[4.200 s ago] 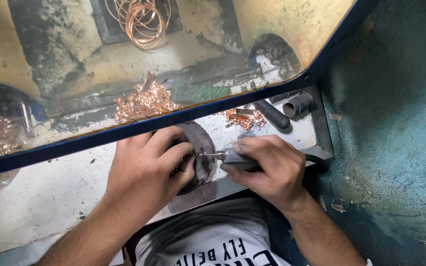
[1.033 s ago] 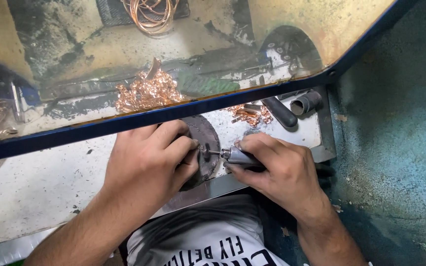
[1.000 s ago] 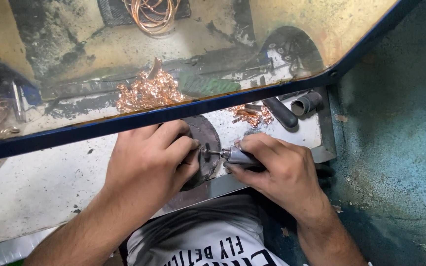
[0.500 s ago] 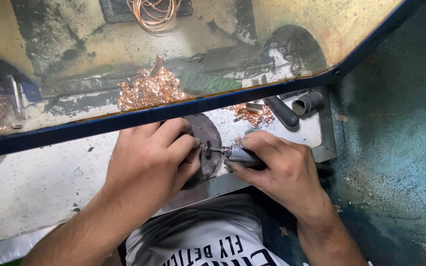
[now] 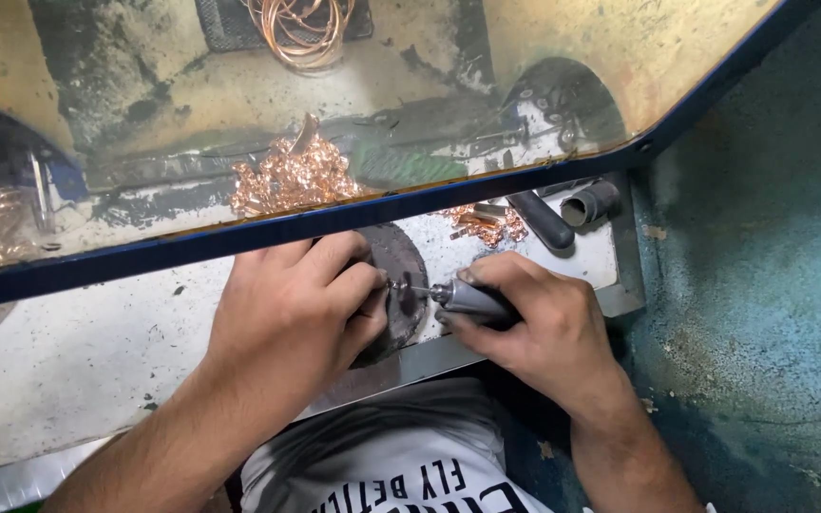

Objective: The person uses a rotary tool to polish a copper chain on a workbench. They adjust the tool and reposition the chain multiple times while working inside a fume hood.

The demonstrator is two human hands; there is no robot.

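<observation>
Seen from my head camera, my left hand is curled shut over a small workpiece that its fingertips hide from me, pressed against a dark round pad lying at the near edge of the counter. My right hand is clamped around a grey rotary hand tool, its thin bit pointing left and meeting the pinched fingers of the other hand over the pad; the two hands sit close together, nearly touching at the tool's tip. I cannot tell what the left hand holds. Toward the far right corner of the counter lies a scatter of copper-coloured scraps, with a black handle just beside it and a short grey tube next to that. A blue-rimmed transparent shield slopes over the far edge of the counter; behind it rest a heap of copper-coloured pieces and, farther back, a coil of copper wire. A white printed shirt shows below the counter's near edge, and a worn teal surface fills the right side.
</observation>
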